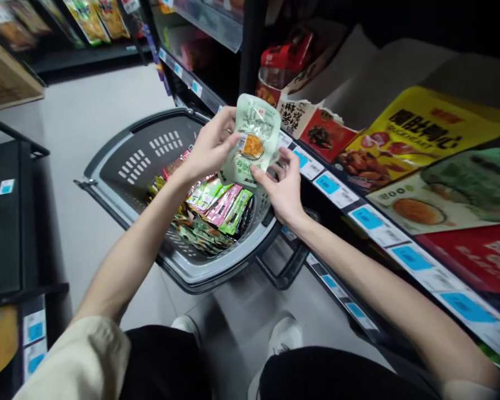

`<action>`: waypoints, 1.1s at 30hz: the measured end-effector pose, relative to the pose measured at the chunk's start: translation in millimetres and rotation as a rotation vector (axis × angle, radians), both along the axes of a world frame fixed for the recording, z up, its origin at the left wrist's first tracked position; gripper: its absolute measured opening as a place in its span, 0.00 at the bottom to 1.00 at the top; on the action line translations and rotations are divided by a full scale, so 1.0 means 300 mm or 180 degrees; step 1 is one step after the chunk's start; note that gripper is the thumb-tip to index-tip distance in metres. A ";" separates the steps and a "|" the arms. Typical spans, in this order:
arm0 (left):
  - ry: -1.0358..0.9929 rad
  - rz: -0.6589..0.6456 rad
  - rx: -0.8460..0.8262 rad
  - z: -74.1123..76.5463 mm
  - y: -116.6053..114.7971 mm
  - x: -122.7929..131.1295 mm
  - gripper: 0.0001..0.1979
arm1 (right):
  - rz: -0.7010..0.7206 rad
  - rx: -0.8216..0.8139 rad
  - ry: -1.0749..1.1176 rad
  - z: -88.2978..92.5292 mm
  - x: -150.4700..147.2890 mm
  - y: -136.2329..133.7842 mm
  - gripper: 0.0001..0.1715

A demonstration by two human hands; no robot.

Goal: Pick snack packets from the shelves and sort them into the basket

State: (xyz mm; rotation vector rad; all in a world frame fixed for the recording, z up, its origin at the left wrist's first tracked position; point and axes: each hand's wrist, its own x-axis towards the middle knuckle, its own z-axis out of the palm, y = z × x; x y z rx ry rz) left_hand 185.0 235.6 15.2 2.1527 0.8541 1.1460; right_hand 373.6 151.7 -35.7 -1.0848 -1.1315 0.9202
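Head | left fingers [228, 146], right fingers [265, 180]: one green pouch [254, 141] | beneath: one basket [216, 270]

A wide, creased beige left sleeve [87, 358] shows at eight o'clock, an edge of the right sleeve [469, 390] at four. Bare left fingers [231, 143] and right fingers [262, 178] look slim. Black trousers [337, 375]; white shoes [286, 333].

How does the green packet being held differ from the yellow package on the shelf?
The green packet is pale, while the yellow package is vivid with large black lettering.
The green packet is gripped by both the left hand and the right hand; the yellow package sits on the shelf, touched by neither.
Both carry printed food pictures.
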 end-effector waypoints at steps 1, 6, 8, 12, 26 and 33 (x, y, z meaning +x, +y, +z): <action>-0.0197 -0.0022 -0.0110 -0.011 0.007 0.001 0.23 | 0.0069 -0.0004 0.0144 0.008 -0.003 -0.005 0.53; -0.0901 -0.0240 -0.0620 -0.036 0.023 0.029 0.26 | 0.0486 0.0034 0.0593 0.055 -0.019 -0.037 0.39; -0.0980 -0.0362 -0.0792 -0.043 0.024 0.042 0.26 | 0.0430 -0.0036 0.0672 0.068 -0.021 -0.043 0.33; -0.0873 -0.0372 -0.0711 -0.045 0.015 0.050 0.28 | 0.0415 -0.0411 0.0782 0.077 -0.013 -0.040 0.37; -0.0988 0.0540 0.0591 0.096 -0.019 -0.060 0.20 | 0.0347 -0.0466 0.1325 0.067 0.012 -0.018 0.28; -0.0774 0.0107 0.0365 0.078 -0.106 0.025 0.21 | 0.0592 -0.0500 0.1160 0.054 0.006 -0.023 0.25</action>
